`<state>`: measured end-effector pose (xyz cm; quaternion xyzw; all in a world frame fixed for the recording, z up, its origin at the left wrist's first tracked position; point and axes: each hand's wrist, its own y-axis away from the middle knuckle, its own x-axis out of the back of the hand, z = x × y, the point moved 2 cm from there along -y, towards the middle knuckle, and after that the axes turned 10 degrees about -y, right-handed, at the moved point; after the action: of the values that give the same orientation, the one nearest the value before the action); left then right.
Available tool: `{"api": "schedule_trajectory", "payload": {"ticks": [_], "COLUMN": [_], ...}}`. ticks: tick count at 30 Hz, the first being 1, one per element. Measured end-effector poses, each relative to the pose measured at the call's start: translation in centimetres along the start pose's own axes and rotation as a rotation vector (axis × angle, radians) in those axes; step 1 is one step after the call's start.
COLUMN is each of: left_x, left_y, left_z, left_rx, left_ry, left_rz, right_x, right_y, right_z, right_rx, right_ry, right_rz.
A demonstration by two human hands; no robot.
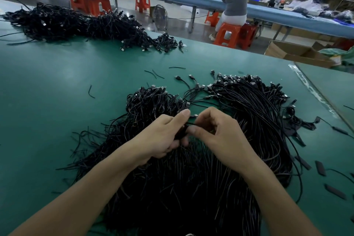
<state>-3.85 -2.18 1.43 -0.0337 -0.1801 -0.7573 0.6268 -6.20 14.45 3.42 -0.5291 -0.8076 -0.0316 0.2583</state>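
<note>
Above the cable pile (pixel 191 188), left hand (pixel 164 136) and right hand (pixel 216 132) pinch one folded cable (pixel 181 133); keep its loops tight.

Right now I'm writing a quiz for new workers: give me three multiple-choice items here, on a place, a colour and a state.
1. Where is the far heap of cables? A in a box; B at the table's far left; C on a stool.
2. Table colour? A green; B white; C red.
3. The left hand and right hand? A flat; B idle; C both hold a cable.
B, it spreads along the far left edge; A, green shows around the heaps; C, both hands' fingers curl round it.
</note>
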Motion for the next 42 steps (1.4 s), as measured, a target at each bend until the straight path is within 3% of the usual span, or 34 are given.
{"api": "schedule_trajectory", "payload": {"ticks": [5,13,25,31,42], "left_x": [1.4,0.5,1.0,1.0,0.4], "left_y": [-0.3,-1.0,-1.2,-1.0,0.0], "left_z": [-0.4,-0.7,-0.5,-0.2,0.7], "left_rx": [-0.050,-0.059,-0.030,-0.158,-0.227], "left_ry": [0.044,0.163,0.251,0.236,0.177], "left_rz": [0.239,0.224,0.194,0.280,0.416], "right_x": [-0.6,-1.8,-2.0,-2.2,-1.9], "right_y": [1.3,2.3,2.1,0.2,0.1], "right_z": [3.3,3.4,4.1,3.7,2.7], "right_rx": [-0.430,-0.460,-0.471,-0.370,-0.403], "right_ry": [0.446,0.386,0.362,0.357,0.452], "right_rz": [-0.434,-0.547,-0.454,-0.110,-0.120]}}
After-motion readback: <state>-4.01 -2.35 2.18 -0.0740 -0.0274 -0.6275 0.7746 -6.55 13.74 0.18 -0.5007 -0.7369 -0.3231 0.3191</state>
